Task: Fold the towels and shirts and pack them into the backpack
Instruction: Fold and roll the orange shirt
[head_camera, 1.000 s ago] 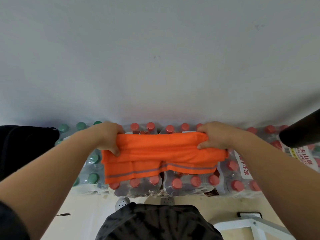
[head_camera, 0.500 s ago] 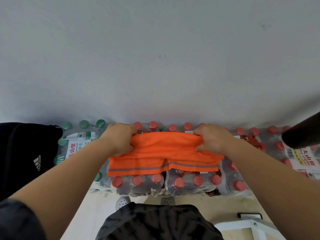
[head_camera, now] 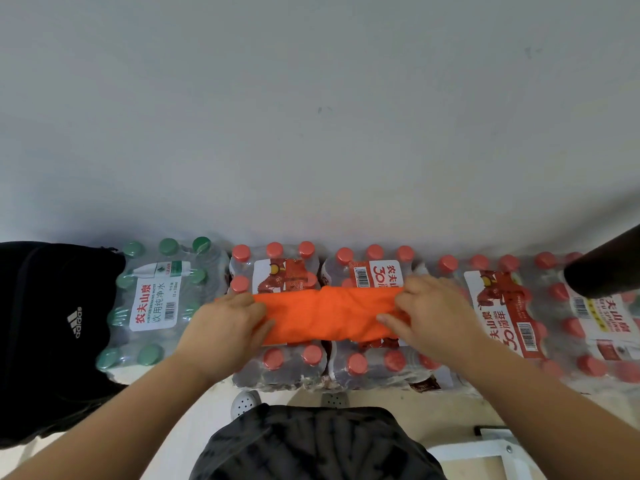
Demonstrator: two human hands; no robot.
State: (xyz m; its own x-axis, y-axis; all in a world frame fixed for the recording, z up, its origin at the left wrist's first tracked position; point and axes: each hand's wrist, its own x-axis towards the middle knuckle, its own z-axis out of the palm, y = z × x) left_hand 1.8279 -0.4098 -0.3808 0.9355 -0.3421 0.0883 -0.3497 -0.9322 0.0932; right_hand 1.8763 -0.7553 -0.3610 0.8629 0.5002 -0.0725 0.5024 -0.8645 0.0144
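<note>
Gripping shirt ends, I see left hand, right hand, fingers curled on cloth, atop bottle packs, backpack beside

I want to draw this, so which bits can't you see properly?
Head view:
1. The backpack is cut off by the left edge; open or zipped, cannot tell.
2. The orange cloth has its ends covered by the left hand and right hand; shirt or towel is unclear.
3. The dark pole is cut off by the right edge; what it is, cannot tell.
</note>
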